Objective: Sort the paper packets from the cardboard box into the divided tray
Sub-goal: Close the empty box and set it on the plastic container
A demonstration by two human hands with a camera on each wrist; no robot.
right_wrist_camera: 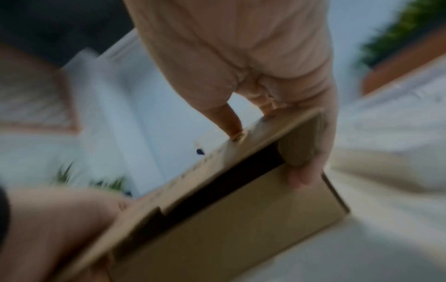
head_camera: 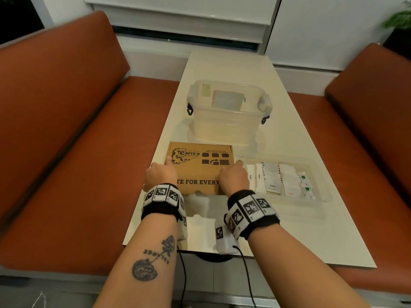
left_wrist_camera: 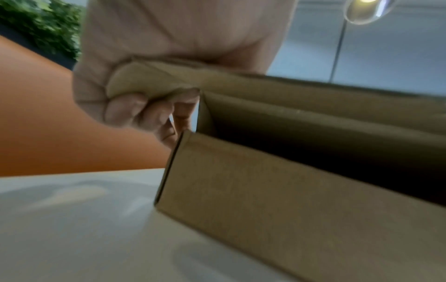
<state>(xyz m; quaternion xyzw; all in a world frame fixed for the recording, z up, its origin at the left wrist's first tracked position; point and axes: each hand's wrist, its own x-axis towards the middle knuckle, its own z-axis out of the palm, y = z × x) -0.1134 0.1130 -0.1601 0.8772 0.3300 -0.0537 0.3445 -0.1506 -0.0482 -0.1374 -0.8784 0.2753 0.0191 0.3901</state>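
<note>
Left hand (head_camera: 160,175) and right hand (head_camera: 233,176) gripping lid corners of brown printed cardboard box (head_camera: 201,167), fingers curling under lid flaps, likely to open or shut it. Sorted white paper packets (head_camera: 280,181) lying in clear divided plastic tray (head_camera: 322,196) just right of right hand. Lidded translucent tub (head_camera: 226,112) standing beyond hands on cream table (head_camera: 300,230); orange benches (head_camera: 66,130) flanking.

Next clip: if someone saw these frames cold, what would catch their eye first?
Probably the brown printed cardboard box at the near middle of the white table, with the left hand and right hand gripping its lid at either side; the wrist views show the lid partly raised. Next, the clear divided tray of white paper packets to the box's right, and the translucent lidded plastic tub behind it.
</note>
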